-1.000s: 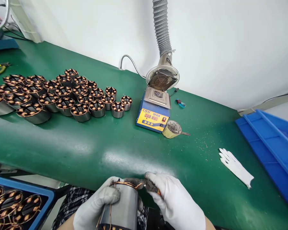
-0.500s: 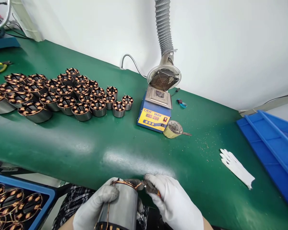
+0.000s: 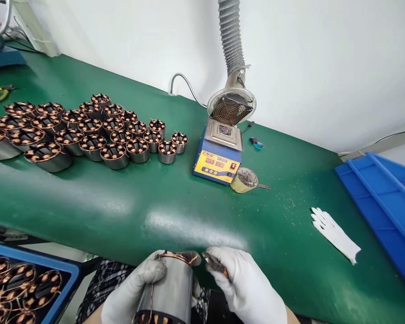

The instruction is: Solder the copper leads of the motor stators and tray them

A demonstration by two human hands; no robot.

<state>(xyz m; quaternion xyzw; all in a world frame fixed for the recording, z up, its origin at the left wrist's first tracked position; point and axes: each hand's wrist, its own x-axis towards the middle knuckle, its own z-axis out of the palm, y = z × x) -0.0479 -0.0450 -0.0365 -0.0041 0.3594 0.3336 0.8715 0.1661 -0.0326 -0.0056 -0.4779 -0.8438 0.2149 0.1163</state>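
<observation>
My gloved left hand (image 3: 143, 281) is wrapped round a grey metal motor stator (image 3: 170, 288), tilted at the front edge of the bench. Copper wire (image 3: 187, 259) runs along its upper rim to a twisted end by my left fingertips. Another copper strand hangs down its side, and black slots with copper windings show at its lower end. In a white glove, my right hand (image 3: 243, 279) grips a pair of pliers (image 3: 217, 263), mostly hidden in the palm. Their dark jaws point at the twisted wire end, a small gap apart from it.
Several stators (image 3: 113, 155) stand on the green bench (image 3: 138, 193). A blue-and-yellow solder pot (image 3: 218, 157) sits under an extraction hood (image 3: 231, 108), beside a tin (image 3: 243, 181). A white glove (image 3: 335, 234), blue bins (image 3: 381, 211), a tray (image 3: 72, 272) of wound stators and yellow-handled cutters (image 3: 2, 93) lie around.
The pliers in my right hand have drawn slightly right, away from the twisted wire end at the stator's rim. My left hand keeps its hold on the stator.
</observation>
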